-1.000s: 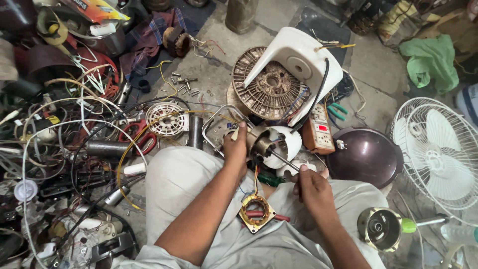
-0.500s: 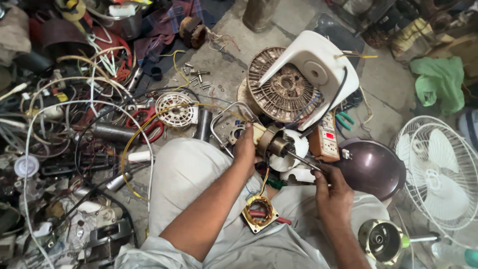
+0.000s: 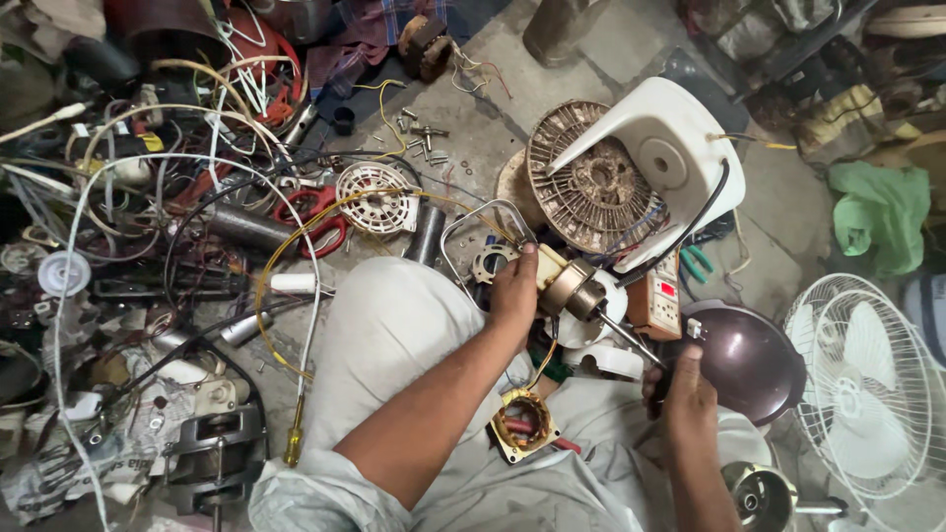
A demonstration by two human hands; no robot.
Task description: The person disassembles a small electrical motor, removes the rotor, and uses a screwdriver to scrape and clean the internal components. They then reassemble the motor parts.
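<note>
My left hand (image 3: 514,294) grips a small fan motor (image 3: 572,288) with a brass-coloured round body, held above my lap. My right hand (image 3: 682,396) is closed on the dark handle of a screwdriver (image 3: 631,340) whose thin shaft points up-left into the motor. A square stator with copper windings (image 3: 522,427) rests on my lap beneath my left forearm. Thin wires hang from the motor down toward it.
A dirty fan grille and white fan housing (image 3: 641,163) lie ahead. A meter with a red face (image 3: 658,296), a dark purple dome (image 3: 751,360) and a white fan guard (image 3: 867,389) sit at right. Tangled wires, red pliers (image 3: 315,212) and parts crowd the left floor.
The view shifted as my head moved. My right hand dropped lower and to the right with the screwdriver, while my left hand kept its hold on the motor.
</note>
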